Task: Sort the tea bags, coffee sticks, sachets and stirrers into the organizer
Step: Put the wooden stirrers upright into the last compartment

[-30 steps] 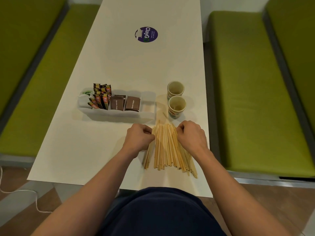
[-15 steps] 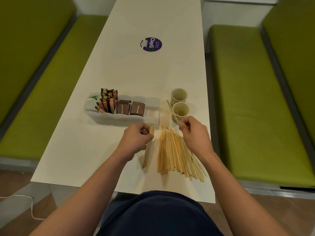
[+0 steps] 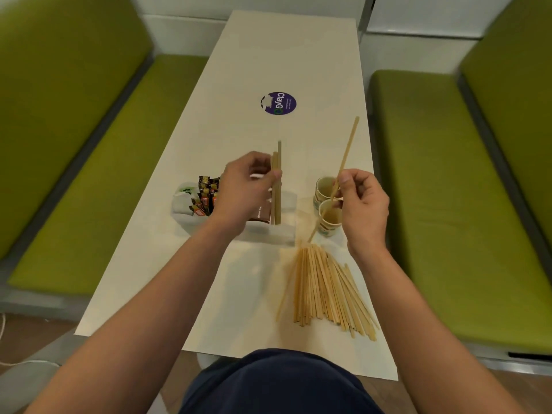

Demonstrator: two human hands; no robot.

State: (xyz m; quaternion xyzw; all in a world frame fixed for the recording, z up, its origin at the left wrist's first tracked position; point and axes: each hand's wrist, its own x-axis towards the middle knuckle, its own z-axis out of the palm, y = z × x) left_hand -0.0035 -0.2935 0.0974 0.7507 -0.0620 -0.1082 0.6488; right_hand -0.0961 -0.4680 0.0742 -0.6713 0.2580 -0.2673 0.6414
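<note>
nearest us, below both hands, the pile of stirrers [image 3: 325, 291] lies fanned on the tabletop [image 3: 167, 264], unsorted. our left hand [image 3: 242, 192] pinches a small bundle [image 3: 277, 189] upright over the organizer [image 3: 182, 215]. our right hand [image 3: 363, 204] pinches a single stirrer [image 3: 346, 156] above the paper cups [image 3: 328, 225]. left of the left hand, coffee sticks [image 3: 206, 192] are already filed, and brown sachets [image 3: 263, 215] sit beneath it. we judge the stirrers are mostly what is left.

Pale thin wooden stirrers [image 3: 325, 291] look matt; the long white table [image 3: 268, 55] is smooth; the translucent plastic organizer [image 3: 286, 231] looks frosted.
</note>
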